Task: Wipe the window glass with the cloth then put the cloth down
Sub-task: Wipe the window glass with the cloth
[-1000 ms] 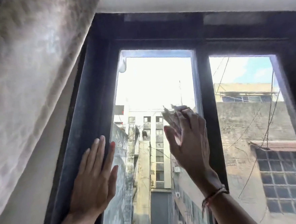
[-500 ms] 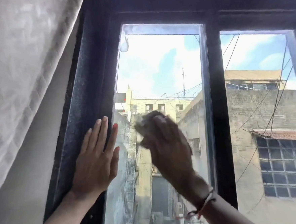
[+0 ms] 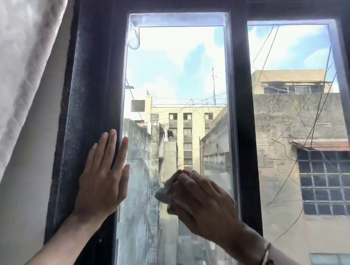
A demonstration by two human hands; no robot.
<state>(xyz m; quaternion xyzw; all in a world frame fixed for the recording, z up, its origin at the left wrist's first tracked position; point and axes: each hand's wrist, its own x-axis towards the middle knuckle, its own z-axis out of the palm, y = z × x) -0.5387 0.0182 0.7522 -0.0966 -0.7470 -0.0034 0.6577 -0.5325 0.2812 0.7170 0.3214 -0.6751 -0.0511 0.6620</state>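
Note:
The left window pane point(image 3: 176, 74) fills the middle of the view, set in a dark frame point(image 3: 93, 96). My right hand point(image 3: 202, 207) presses a small crumpled grey-brown cloth point(image 3: 166, 189) flat against the lower half of this glass; only the cloth's upper left part shows past my fingers. My left hand point(image 3: 102, 176) lies flat with fingers spread on the frame's left upright, its fingertips overlapping the edge of the glass. The lower left of the pane looks hazy and streaked.
A second pane point(image 3: 297, 123) sits to the right behind a dark centre bar point(image 3: 245, 127). A pale curtain point(image 3: 14, 71) hangs at the upper left over a light wall point(image 3: 20, 215). Buildings and cables show outside.
My right hand with the cloth has slid down the glass, from mid-pane to the lower half. The view has tilted down. My left hand stays flat on the frame.

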